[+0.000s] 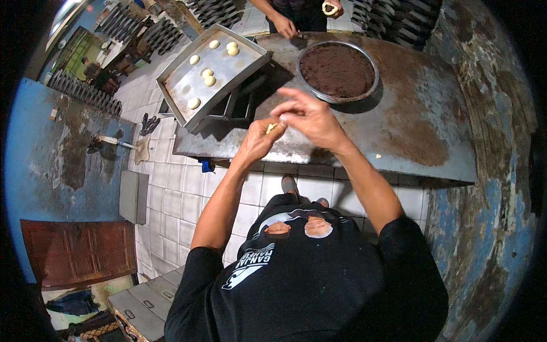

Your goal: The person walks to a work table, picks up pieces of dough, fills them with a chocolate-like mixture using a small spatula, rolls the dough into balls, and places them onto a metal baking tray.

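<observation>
My left hand (259, 140) is closed around a small piece of pale dough (272, 127), most of it hidden by the fingers. Just above and to the right, my right hand (312, 118) has its fingers stretched out, slightly blurred, with the thumb close to the dough. Beyond my hands stands a round metal bowl (374, 91) filled with dark brown crumbly filling (337, 69). To the left, a square metal tray (181, 68) sits tilted on a dark metal frame and carries several pale round dough balls (194, 103).
The worn metal table (416, 105) bears a small dough scrap (378, 156) near its front edge. Across it a co-worker's hand (285, 27) rests by the edge; the other holds a dough ring (329, 8). A peeling wall (484, 199) borders the right.
</observation>
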